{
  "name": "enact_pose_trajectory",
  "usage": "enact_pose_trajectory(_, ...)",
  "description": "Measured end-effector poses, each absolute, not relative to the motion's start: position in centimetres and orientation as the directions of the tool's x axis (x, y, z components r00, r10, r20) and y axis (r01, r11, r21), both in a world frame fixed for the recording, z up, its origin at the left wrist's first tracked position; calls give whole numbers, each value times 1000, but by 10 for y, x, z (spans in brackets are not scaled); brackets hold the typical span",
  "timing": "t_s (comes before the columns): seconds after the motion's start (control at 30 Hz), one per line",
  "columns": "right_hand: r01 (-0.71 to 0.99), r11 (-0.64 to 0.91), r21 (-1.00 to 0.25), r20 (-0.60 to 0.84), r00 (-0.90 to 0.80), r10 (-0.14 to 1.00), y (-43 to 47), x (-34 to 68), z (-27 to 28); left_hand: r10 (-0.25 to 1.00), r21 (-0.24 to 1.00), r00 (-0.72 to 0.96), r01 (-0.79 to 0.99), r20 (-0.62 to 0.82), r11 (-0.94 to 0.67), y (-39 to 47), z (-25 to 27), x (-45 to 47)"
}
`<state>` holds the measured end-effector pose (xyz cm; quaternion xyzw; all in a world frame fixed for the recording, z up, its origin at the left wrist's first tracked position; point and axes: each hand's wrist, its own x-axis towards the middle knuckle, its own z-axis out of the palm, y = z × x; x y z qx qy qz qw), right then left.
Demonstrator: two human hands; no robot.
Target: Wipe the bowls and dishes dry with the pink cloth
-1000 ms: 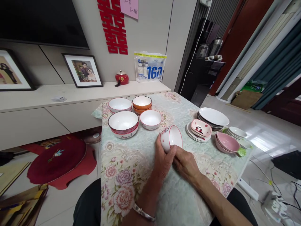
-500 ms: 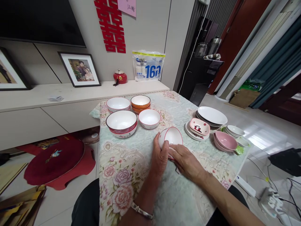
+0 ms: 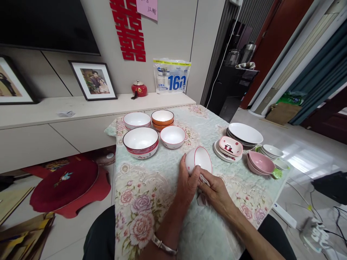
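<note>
A white bowl with a red rim [image 3: 202,159] is tilted on its side above the table, its opening facing right. My left hand [image 3: 188,178] wraps around its left and lower side, thumb over the rim. My right hand [image 3: 215,189] is closed at the bowl's lower rim on a pale, striped cloth [image 3: 204,179]; a greyish end hangs below the fingers. Much of the cloth is hidden. Beyond my hands stand a single red-rimmed bowl [image 3: 172,136], a stack of larger bowls [image 3: 141,142], orange bowls [image 3: 162,119] and more white bowls [image 3: 137,120].
Right of my hands are small plates with a square pink dish [image 3: 231,146], stacked oval plates [image 3: 245,133], pink bowls [image 3: 260,162] and small white dishes [image 3: 271,150]. A flowered cloth [image 3: 146,202] covers the table. A red stool [image 3: 67,184] stands at left.
The bowl has turned slightly in my left hand, showing more of its outside. My right hand has shifted down and right along the rim, and more of the cloth shows.
</note>
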<state>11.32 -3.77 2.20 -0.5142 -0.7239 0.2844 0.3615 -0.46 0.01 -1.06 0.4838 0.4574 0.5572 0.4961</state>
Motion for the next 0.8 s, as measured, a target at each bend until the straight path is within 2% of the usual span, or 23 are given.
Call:
enact_pose_trajectory(0.1,580,468,-667,305,-361,881,-39,119,16,997,993,-55,-104,52,-58,2,-7,-8)
enact_pose_trajectory(0.2,661,613,-433,336,-513,790,-35,133,8,998,993,-55,-112,41,-46,4,-4,-10)
enact_pose_trajectory(0.3,722,647,-244,307,-576,758,-28,146,3,998,990,-51,-132,34,-41,7,-6,-10)
enact_pose_trajectory(0.37,738,641,-213,333,-562,757,-25,147,2,998,989,-54,-147,24,-32,7,-8,-8)
enact_pose_trajectory(0.43,751,600,-276,381,-487,786,-26,142,2,998,989,-57,-141,31,-39,5,-9,-6)
enact_pose_trajectory(0.5,761,513,-397,405,-356,842,-28,132,4,997,991,-48,-120,58,-64,3,-10,-3)
enact_pose_trajectory(0.6,718,356,-598,366,-151,918,-33,114,7,994,991,-36,-83,99,-101,-1,-8,-2)
enact_pose_trajectory(0.67,656,293,-696,321,-81,944,-36,104,9,992,993,-61,-48,107,-110,-1,-4,-5)
enact_pose_trajectory(0.73,600,312,-737,305,-117,945,-36,100,9,990,996,-108,-16,91,-93,0,0,-10)
enact_pose_trajectory(0.8,575,417,-704,329,-256,909,-33,101,9,986,999,-162,-12,45,-48,4,2,-16)
